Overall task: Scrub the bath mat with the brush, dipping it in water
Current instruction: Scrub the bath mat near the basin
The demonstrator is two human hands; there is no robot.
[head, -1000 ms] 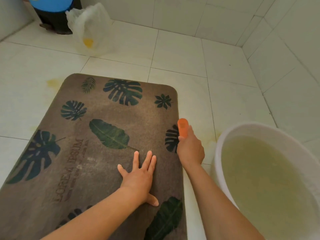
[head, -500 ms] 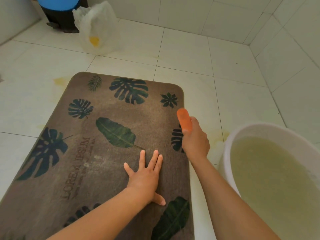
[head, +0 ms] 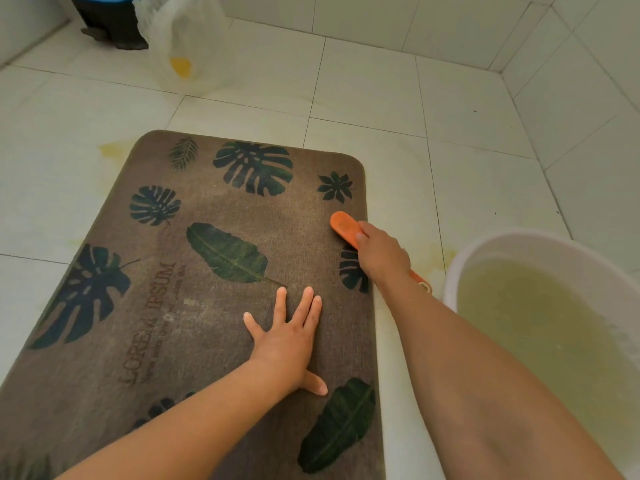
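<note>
The orange brush [head: 344, 229], gripped in the right hand [head: 381, 252], has advanced along the bath mat [head: 194, 306] right edge; left hand [head: 289, 341], fingers spread flat, may lose hold, bunching it toward the basin [head: 512, 244].

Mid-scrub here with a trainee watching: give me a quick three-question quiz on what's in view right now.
1. True or false: the left hand lies flat and open on the bath mat.
2. Which hand holds the orange brush? A) left B) right C) neither
3. Fill in: the white basin of yellowish water stands on the mat's ___ side.

Key: 1 true. 2 B, the right hand grips it, near the mat's right edge. 3 right, on the tiled floor.
</note>
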